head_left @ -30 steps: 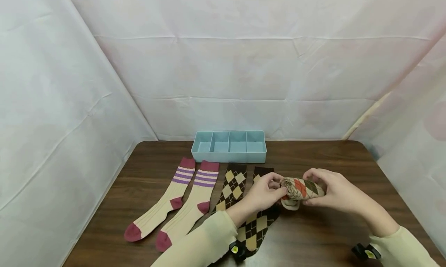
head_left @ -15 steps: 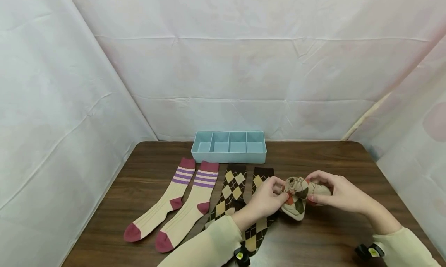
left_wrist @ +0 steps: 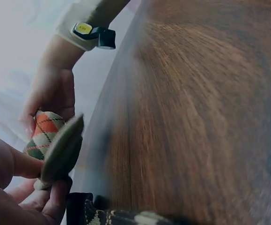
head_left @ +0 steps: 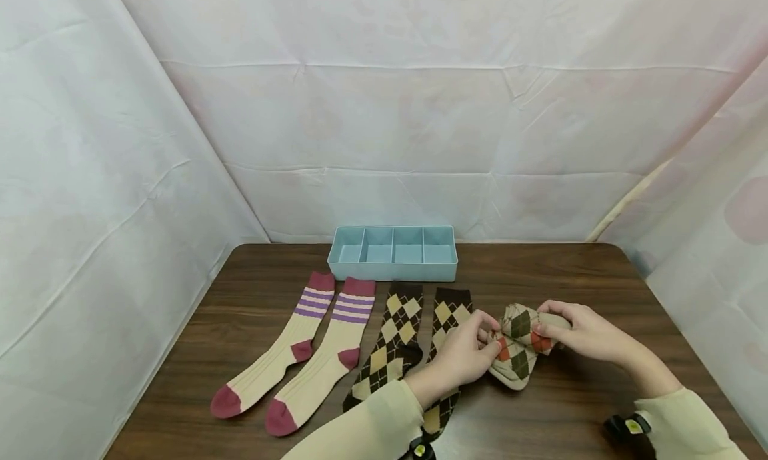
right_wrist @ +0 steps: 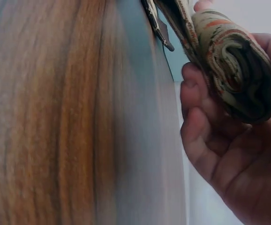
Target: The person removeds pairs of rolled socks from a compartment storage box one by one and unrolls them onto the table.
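Note:
A rolled bundle of beige argyle socks (head_left: 521, 360), with orange and green diamonds, is held between both hands at the right of the table. My left hand (head_left: 465, 353) pinches the loose flap at its left side between thumb and fingers. On the other side, my right hand (head_left: 585, 330) grips the roll. The spiral end of the sock roll (right_wrist: 233, 65) faces the right wrist camera, with fingers curled beneath it. In the left wrist view, the flap (left_wrist: 62, 152) stands on edge in the left fingers. Dark brown argyle socks (head_left: 399, 320) lie flat beside and partly under the left forearm.
Cream socks (head_left: 318, 373) with maroon toes and purple stripes lie flat on the left. A light-blue box (head_left: 393, 271) with several compartments stands at the back of the dark wooden table (head_left: 570, 267). Pale cloth (head_left: 420, 127) hangs behind and along the sides.
The sock bundle has turned: its spiral end faced the left, then up, and now patterned fabric and a flap show. Both hands keep hold and have shifted slightly right.

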`<state>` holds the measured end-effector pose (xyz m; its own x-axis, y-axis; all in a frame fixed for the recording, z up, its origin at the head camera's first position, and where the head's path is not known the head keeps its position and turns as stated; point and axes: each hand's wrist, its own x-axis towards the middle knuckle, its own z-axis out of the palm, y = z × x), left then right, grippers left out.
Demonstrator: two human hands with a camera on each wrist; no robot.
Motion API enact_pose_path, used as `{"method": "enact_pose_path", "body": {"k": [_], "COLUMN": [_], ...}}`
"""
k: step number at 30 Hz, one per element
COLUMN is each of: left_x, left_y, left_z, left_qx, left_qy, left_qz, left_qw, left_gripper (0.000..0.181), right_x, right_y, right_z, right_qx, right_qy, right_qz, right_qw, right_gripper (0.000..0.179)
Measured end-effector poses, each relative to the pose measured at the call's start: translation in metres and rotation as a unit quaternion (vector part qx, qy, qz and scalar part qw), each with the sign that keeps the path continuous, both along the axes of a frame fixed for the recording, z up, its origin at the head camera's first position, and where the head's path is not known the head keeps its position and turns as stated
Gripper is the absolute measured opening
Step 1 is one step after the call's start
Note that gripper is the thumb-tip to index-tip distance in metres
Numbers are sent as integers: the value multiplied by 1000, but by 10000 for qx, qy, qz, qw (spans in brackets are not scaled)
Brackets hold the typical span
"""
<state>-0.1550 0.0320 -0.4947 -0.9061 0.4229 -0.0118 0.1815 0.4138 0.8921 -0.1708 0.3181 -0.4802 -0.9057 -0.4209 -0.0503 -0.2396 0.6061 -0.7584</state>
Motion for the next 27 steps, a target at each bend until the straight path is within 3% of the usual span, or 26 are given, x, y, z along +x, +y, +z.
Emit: {"method": "enact_pose_path", "body": {"k": [5, 10, 12, 15, 17, 19, 23, 27], "left_x": [2, 8, 10, 12, 11, 11, 10, 8], "left_y": [6, 11, 13, 14, 14, 13, 11, 11], "left_z": [0, -1, -2, -5, -6, -7, -9, -9], "left_qx": [-328, -805, -1211, -1835, -2101, -2203, -2218, -2237], "left_qy": [410, 528, 823, 1429, 1801, 1863, 1700, 1665], "left_qz": [-37, -302, -468, -621, -665, -651, -515, -397], "left_qw": [9986, 9949, 9881, 9706, 9586, 9553, 9588, 9595], "left_gripper": [18, 17, 15, 14, 13, 14, 20, 20], "right_x": [-1, 3, 5, 5, 4, 2, -2, -5], "right_y": [2, 7, 8, 8, 8, 7, 6, 6], "right_z": [-1, -6, -9, -12, -13, -13, -15, -16], "right_qx": [98, 276, 365, 446, 457, 325, -84, -310], "right_qy": [-268, -190, -37, 157, 417, 713, 1577, 2003], "right_qz": [7, 86, 133, 131, 123, 159, 366, 663], "right_qw": [9996, 9994, 9992, 9988, 9980, 9968, 9868, 9770], "right_gripper": [23, 21, 19, 19, 21, 23, 28, 30]}}
